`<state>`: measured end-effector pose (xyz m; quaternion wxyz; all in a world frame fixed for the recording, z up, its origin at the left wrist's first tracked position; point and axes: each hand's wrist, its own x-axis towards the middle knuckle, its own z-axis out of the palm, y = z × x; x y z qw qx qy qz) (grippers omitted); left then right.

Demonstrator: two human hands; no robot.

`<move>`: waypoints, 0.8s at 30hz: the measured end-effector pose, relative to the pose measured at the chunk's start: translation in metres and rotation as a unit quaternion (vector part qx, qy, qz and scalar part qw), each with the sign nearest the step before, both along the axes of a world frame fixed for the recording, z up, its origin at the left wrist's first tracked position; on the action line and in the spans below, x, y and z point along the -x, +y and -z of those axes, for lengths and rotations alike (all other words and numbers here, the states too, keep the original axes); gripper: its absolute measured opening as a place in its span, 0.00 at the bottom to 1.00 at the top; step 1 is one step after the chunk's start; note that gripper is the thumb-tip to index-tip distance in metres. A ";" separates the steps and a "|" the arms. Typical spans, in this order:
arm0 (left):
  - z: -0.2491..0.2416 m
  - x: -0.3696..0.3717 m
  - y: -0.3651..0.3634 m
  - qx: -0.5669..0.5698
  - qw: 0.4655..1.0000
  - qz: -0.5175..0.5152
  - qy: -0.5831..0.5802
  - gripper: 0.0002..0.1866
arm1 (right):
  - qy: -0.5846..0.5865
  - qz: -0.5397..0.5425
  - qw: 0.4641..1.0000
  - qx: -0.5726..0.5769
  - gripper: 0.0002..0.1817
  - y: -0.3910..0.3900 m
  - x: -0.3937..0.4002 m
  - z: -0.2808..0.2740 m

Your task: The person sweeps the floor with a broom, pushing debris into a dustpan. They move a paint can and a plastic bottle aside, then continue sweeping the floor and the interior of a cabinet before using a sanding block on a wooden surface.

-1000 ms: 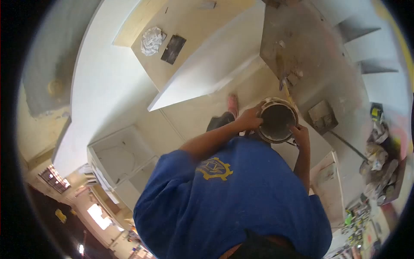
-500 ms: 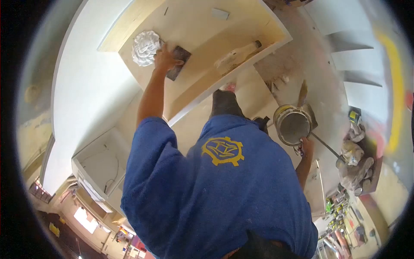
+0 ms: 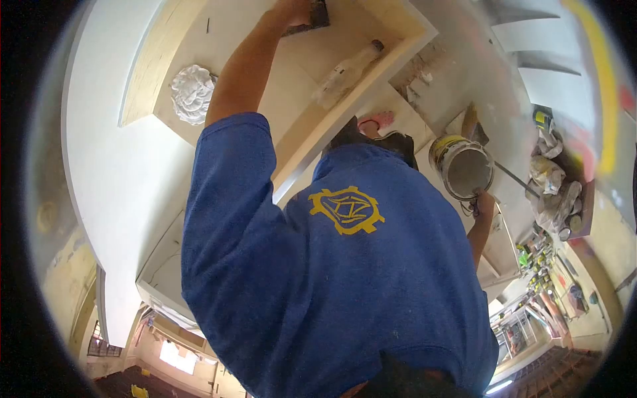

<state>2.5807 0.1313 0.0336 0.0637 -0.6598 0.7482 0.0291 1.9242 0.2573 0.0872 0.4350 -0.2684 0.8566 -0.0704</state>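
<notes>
— Overhead, left hand (image 3: 292, 10) presses the dark sanding pad (image 3: 317, 13) flat on the recessed panel (image 3: 265, 73); fingers cut off by the frame, can't tell their spread.
— Risk?
— Reaching that far could tip the bucket (image 3: 464, 167). Right hand (image 3: 483, 201) curls round its rim.
— Contents?
— Pale grey residue inside; amount unclear. A bottle (image 3: 345, 66) lies beside the pad, contents unreadable.

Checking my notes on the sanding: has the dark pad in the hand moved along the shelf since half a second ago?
Yes. The pad, in the left hand, has slid away from the white rosette, which it lay beside earlier.
</notes>
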 end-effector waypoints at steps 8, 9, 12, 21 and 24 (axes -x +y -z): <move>-0.091 0.042 0.024 0.000 0.783 -0.245 0.571 0.22 | -0.040 0.025 0.999 0.007 0.11 0.009 0.032 0.036; -0.114 0.075 0.028 -0.011 0.725 -0.219 0.653 0.22 | -0.043 0.021 0.999 -0.001 0.11 0.005 0.033 0.039; -0.171 0.203 0.025 -0.021 0.836 -0.080 0.542 0.28 | -0.071 0.012 0.997 0.021 0.11 -0.008 0.054 0.070; -0.090 0.168 0.056 0.155 0.939 -0.241 0.192 0.20 | -0.092 -0.086 0.990 -0.067 0.18 -0.055 0.149 0.157; -0.024 0.141 0.094 -0.186 0.889 -0.370 0.196 0.18 | -0.074 -0.170 0.972 -0.143 0.17 -0.085 0.162 0.146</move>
